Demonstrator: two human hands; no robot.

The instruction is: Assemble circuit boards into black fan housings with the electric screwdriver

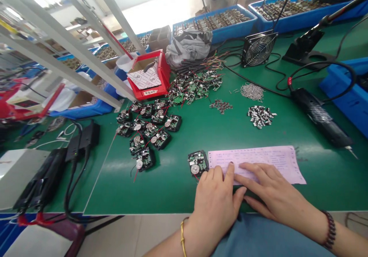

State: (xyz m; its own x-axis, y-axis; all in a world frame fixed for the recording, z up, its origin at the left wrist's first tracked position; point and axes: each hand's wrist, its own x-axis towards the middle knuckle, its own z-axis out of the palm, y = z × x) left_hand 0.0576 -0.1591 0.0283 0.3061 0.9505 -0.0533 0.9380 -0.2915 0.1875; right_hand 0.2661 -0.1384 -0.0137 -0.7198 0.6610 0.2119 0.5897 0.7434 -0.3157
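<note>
My left hand [216, 199] lies on the green mat at the near edge, fingers stretched out, its fingertips on the lower edge of a pink printed slip [267, 161]. My right hand [273, 190] lies flat beside it, fingers spread over the slip's near edge. Neither hand holds anything. A small black motor board with a round metal disc [197, 162] sits just left of the slip, close to my left fingertips.
A cluster of similar motor boards [148, 128] lies mid-left, loose green boards [195, 86] behind. Small metal part piles [260, 116] [252, 91], a black soldering tool [322, 121], a fan [258, 49], a red box [148, 75] and blue trays [218, 21] stand around.
</note>
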